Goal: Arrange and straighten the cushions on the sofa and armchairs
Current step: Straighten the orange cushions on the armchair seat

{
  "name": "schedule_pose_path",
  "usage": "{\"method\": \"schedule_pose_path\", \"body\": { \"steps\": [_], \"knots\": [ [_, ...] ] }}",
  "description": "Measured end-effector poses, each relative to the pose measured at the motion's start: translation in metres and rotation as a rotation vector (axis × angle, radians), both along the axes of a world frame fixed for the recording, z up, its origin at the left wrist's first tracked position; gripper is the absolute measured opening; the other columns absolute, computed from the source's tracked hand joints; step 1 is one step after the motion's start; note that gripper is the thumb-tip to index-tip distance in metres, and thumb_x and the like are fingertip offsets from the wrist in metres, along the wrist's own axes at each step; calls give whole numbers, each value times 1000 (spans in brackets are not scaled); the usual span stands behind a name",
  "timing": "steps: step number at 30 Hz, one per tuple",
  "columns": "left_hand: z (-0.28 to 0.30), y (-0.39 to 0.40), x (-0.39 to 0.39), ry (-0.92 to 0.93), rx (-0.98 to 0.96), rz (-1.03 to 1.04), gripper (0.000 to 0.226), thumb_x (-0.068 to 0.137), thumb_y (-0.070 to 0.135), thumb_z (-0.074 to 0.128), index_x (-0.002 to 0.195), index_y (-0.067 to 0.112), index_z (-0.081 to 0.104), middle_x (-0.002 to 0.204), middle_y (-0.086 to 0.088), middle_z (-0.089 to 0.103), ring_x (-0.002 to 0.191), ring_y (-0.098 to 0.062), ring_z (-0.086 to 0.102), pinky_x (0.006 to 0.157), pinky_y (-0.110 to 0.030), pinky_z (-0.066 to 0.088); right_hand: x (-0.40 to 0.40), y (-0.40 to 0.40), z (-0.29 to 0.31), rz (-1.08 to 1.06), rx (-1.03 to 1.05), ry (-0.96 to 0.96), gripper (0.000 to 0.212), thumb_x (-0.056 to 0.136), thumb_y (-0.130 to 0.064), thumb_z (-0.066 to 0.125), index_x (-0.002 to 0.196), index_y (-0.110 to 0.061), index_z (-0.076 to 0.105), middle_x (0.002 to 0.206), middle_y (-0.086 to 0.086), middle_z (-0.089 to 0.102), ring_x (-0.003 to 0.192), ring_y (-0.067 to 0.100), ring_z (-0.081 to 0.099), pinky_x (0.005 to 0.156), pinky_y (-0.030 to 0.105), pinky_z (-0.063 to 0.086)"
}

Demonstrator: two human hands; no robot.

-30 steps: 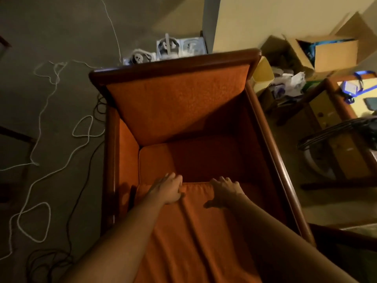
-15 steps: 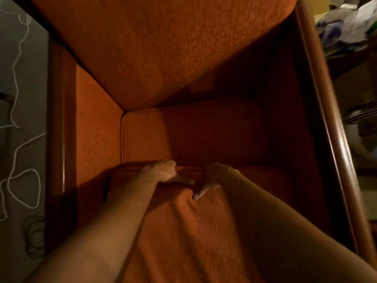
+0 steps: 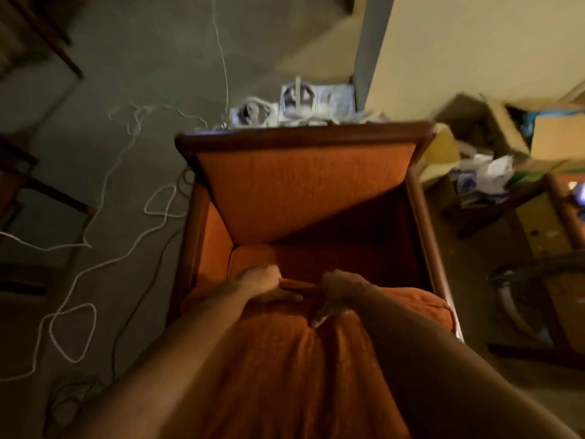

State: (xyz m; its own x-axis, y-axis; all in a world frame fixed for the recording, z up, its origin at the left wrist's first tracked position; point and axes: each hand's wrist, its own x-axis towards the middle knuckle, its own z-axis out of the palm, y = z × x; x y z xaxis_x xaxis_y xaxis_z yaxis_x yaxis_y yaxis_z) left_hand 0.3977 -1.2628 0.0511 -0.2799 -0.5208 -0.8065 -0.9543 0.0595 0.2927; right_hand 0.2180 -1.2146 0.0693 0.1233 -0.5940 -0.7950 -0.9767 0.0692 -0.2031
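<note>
An orange armchair (image 3: 304, 198) with a dark wooden frame stands in front of me, its back cushion upright. A loose orange cushion (image 3: 294, 369) lies tilted over the seat's front, sloping toward me. Its far edge sits above the seat cushion (image 3: 253, 256) underneath. My left hand (image 3: 262, 285) grips that far edge left of centre, fingers curled over it. My right hand (image 3: 340, 294) grips the same edge just to the right, thumb pressing into the fabric. Both forearms cover part of the cushion.
White rope and dark cables (image 3: 104, 255) lie looped over the floor on the left. Fan parts (image 3: 297, 103) sit behind the chair. Cardboard boxes (image 3: 506, 134) and bags (image 3: 481, 179) crowd the right, with a wooden table (image 3: 557, 223) close beside the armrest.
The camera has pulled back up, so the whole chair and floor show again. Both hands stay on the loose cushion's far edge, which now sits slightly nearer the seat's front.
</note>
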Motion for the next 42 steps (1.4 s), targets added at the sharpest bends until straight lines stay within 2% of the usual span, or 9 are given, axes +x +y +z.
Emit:
{"method": "schedule_pose_path", "body": {
  "steps": [5, 10, 13, 16, 23, 28, 33, 37, 42],
  "knots": [
    [89, -52, -9, 61, -241, -11, 38, 78, 60, 66, 69, 25, 52, 76, 1, 58, 68, -13, 55, 57, -28, 39, -8, -50, 76, 13, -273, 26, 57, 66, -53, 82, 109, -20, 65, 101, -2, 71, 96, 17, 67, 74, 28, 48],
    [100, -72, -8, 51, -658, -140, 19, 91, 26, 60, 108, 19, 60, 108, -5, 66, 93, -21, 63, 75, -33, 51, -7, -69, 81, -71, -548, -50, 29, 93, -33, 62, 118, -19, 60, 113, 2, 66, 101, 19, 65, 83, 30, 50],
    [92, -73, -14, 20, -674, -142, 43, 91, 37, 61, 125, 12, 53, 127, -10, 58, 115, -27, 56, 93, -38, 47, 1, -72, 77, -78, -612, -6, 31, 99, -25, 50, 129, -20, 53, 128, 5, 60, 114, 24, 61, 89, 35, 49],
    [86, -76, -22, -117, -559, -191, 57, 93, 39, 56, 141, 11, 40, 146, -13, 42, 135, -30, 40, 108, -43, 36, -2, -77, 70, -31, -581, 25, 46, 96, -25, 55, 140, -20, 41, 142, 9, 47, 126, 28, 50, 101, 42, 43],
    [81, -103, -26, -18, -726, -180, 31, 95, 21, 53, 124, 14, 48, 129, -8, 50, 124, -26, 46, 101, -41, 39, -21, -101, 62, -63, -739, 114, 54, 92, -32, 61, 140, -21, 37, 139, 9, 46, 128, 27, 44, 105, 46, 37],
    [66, -140, -50, 14, -895, -245, 68, 79, 24, 75, 135, 19, 37, 137, -10, 41, 127, -28, 41, 104, -43, 39, -29, -133, 41, -35, -825, 204, 70, 94, -39, 55, 150, -19, 20, 149, 17, 31, 137, 34, 30, 110, 55, 27],
    [41, -165, -59, -82, -719, -262, 119, 58, 46, 86, 149, 21, 14, 150, -11, 25, 141, -32, 22, 117, -56, 14, -44, -152, 8, -18, -772, 255, 81, 91, -42, 59, 153, -18, 13, 151, 20, 27, 140, 40, 23, 113, 64, 15],
    [21, -167, -63, -49, -855, -210, 67, 83, 26, 67, 139, 15, 32, 137, -11, 49, 133, -29, 39, 114, -52, 22, -46, -163, -7, 25, -814, 213, 62, 96, -35, 52, 149, -16, 25, 141, 15, 41, 132, 34, 36, 110, 58, 24],
    [49, -157, -57, -26, -875, -228, 40, 80, 31, 64, 115, 16, 51, 109, -7, 67, 106, -28, 62, 98, -43, 40, -45, -160, 15, 78, -901, 118, 42, 97, -32, 45, 136, -19, 38, 124, 8, 53, 115, 28, 49, 100, 48, 33]
  ]
}}
